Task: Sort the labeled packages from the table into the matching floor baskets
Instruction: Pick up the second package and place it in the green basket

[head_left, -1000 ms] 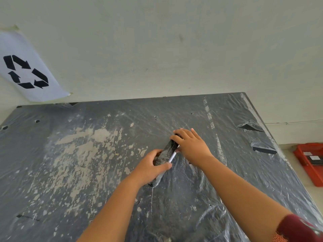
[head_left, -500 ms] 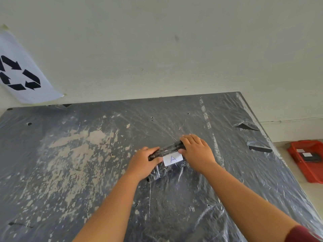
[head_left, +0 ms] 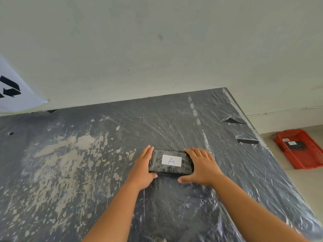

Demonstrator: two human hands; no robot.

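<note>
A small black plastic-wrapped package (head_left: 170, 169) lies flat on the dark table (head_left: 87, 172), its white label with a blue letter A facing up. My left hand (head_left: 142, 169) holds its left end, fingers along the side and thumb under the near edge. My right hand (head_left: 201, 166) grips its right end the same way. A red floor basket (head_left: 312, 154) stands on the floor to the right of the table, with a black labeled package (head_left: 295, 145) inside it.
The table is covered in wrinkled clear plastic film with pale smears on its left half. A white wall runs behind it, with a sheet (head_left: 12, 91) showing black arrows at the left. Torn film flaps (head_left: 246, 138) lie near the table's right edge.
The package was turned from standing on its edge to lying flat with the A label up. Both hands shifted to its two ends. The view moved closer and slightly left.
</note>
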